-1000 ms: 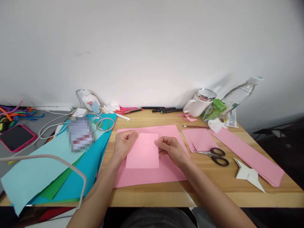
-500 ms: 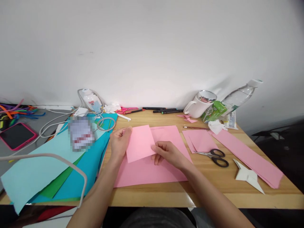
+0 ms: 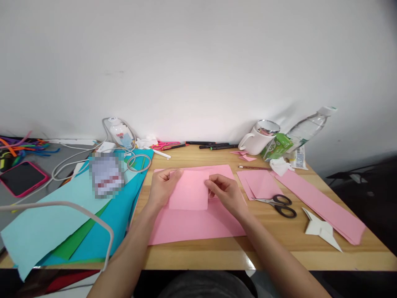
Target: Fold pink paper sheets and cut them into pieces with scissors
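A small pink paper square (image 3: 188, 191) is held up between both hands, over a larger sheet of pink paper (image 3: 198, 227) on the table. My left hand (image 3: 163, 186) pinches the square by its upper left side, thumb in front. On the opposite edge, my right hand (image 3: 226, 191) grips it between thumb and curled fingers. The square's front face is plain and its back is hidden. Right of the hands lie smaller pink paper pieces (image 3: 263, 185), with black-handled scissors (image 3: 283, 205) touching their corner.
Right: long pink strips (image 3: 322, 207), a folded white paper star (image 3: 321, 229), a mug (image 3: 257, 138), a green carton (image 3: 277, 147) and a tilted water bottle (image 3: 310, 128). Left: teal sheets (image 3: 62, 207), cables and a phone (image 3: 23, 178). Black pens (image 3: 218, 145) lie along the wall.
The paper square has turned from a tilt to nearly straight. My right hand has moved up along its right edge, and my left hand has shifted slightly right.
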`<state>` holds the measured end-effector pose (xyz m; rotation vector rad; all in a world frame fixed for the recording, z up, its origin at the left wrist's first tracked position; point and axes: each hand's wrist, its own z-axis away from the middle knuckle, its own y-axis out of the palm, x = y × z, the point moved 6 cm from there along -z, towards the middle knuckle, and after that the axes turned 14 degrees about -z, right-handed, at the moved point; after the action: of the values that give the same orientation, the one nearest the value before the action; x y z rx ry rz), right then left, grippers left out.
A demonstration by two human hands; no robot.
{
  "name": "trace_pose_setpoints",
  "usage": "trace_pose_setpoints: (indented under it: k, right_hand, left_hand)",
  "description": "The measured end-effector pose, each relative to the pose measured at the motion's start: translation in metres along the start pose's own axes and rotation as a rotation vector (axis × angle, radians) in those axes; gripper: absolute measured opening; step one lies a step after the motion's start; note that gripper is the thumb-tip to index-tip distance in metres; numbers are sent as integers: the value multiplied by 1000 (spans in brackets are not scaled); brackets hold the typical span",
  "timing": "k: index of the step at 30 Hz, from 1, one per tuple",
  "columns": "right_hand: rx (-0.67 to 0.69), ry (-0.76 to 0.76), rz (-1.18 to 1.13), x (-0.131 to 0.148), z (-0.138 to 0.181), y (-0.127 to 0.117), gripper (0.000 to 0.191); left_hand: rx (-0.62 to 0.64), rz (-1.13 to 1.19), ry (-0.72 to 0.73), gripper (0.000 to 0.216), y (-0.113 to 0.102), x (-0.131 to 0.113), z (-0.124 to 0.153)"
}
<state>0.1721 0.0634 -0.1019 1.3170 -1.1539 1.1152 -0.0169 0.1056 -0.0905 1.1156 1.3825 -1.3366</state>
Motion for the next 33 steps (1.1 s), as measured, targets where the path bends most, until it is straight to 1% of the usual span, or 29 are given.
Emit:
trace_pose_setpoints:
  k: [2,6,10,16,17,21,24,25,27,30,31,32,33]
  right_hand:
    - [-28,-24,14,2,1,-3,26]
    - [-69,-83,30,9,5,-6,23]
    - [-100,-154,-14,16,6,-8,16]
    - [-115,-239,-62,19,7,-12,23]
    - [-122,-248,-70,19,7,-13,23]
    - [-181,-265,-98,23,4,-19,22]
    - [-208,-254,-69,33,4,-37,20]
    - [-239,-258,-4,37,7,-49,21]
    - [-298,-250,264,42,16,-79,19]
    - [-346,-201,872,38,38,-129,24]
    - [-332,-170,1048,32,46,-145,29]
    - [-289,-130,1170,24,53,-158,33]
    - [-263,-106,1194,17,61,-170,33]
  left_hand:
    - [52,-28,26,29,4,-5,2]
    - [137,-51,57,17,10,-12,4]
    - [163,-71,112,9,12,-17,6]
    - [208,-88,125,7,15,-16,11]
    - [213,-89,118,9,15,-15,11]
    - [245,-55,75,29,16,-12,10]
    - [222,22,30,37,15,-10,7]
    - [204,56,9,38,14,-9,6]
    - [177,136,-50,32,13,-5,4]
    - [183,259,-185,24,15,4,2]
    - [194,297,-235,23,16,7,2]
    - [204,332,-282,23,17,9,3]
    - [211,366,-322,22,18,12,3]
